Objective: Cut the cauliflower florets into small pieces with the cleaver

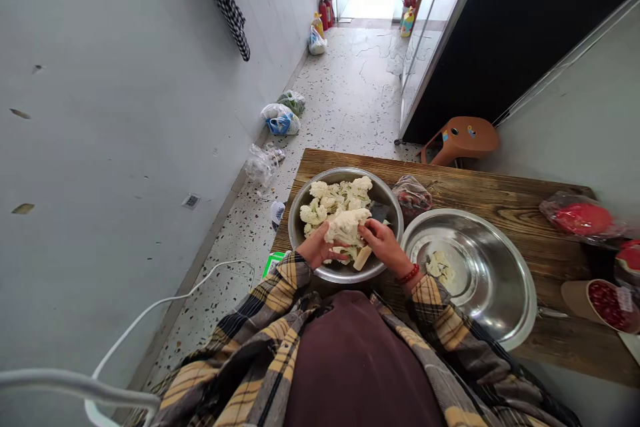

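Over a steel bowl [295, 233] of cut cauliflower florets [333, 197], I hold a large cauliflower piece [346, 227] between both hands. My left hand [316, 247] supports it from the left, with some fingers stretched out beneath. On its right edge the fingers of my right hand [384, 243] are pinched; a red bead bracelet [409, 273] circles that wrist. A wooden handle [363, 258] lies in the bowl below the piece, and a dark flat blade-like part shows near the bowl's right side. The second, wider steel basin [500, 280] holds a few pale cauliflower scraps [441, 268].
Both vessels stand on a wooden table [470, 190]. Behind them lies a plastic-wrapped bundle [413, 195]. A tub of red fruit [607, 300] and a red bagged item [583, 219] sit at right. An orange stool [465, 137] stands beyond; bags [281, 121] line the left wall.
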`<state>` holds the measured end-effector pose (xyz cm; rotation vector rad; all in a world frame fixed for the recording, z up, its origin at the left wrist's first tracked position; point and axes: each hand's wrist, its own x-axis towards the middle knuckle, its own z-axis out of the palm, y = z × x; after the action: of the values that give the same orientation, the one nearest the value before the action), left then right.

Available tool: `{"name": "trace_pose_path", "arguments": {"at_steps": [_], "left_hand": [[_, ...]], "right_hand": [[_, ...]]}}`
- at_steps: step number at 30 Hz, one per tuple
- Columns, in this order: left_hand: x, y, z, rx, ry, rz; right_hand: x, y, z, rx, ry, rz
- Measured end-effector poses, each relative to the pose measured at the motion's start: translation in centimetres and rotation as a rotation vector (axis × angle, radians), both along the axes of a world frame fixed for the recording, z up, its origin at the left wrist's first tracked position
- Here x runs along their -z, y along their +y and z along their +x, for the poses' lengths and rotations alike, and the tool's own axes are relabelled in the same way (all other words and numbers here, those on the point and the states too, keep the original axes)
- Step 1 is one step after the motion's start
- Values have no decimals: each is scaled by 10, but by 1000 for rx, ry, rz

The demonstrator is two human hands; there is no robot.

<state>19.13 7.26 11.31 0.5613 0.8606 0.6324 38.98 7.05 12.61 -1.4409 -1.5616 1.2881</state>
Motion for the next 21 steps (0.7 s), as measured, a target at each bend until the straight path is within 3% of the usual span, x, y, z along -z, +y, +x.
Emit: {"name": "trace_pose_path", "arguments": {"at_steps": [4, 7, 11, 16, 18, 21], "left_hand": [[8, 5, 3, -46, 300, 321], [8, 8, 8, 46, 378, 440], [4, 6, 19, 23, 261, 373], [7, -3, 27, -130, 87, 180], [9, -4, 23, -208, 54, 57], [9, -2, 11, -240, 32, -68]], "right_hand": [[3, -2, -3, 13, -157, 79], [2, -1, -6, 27, -260, 167], [9, -3, -15, 185, -145, 48], [21, -3, -25, 495, 396, -298], [24, -2, -21, 480, 455, -341], [28, 1, -5, 299, 222, -274]]}}
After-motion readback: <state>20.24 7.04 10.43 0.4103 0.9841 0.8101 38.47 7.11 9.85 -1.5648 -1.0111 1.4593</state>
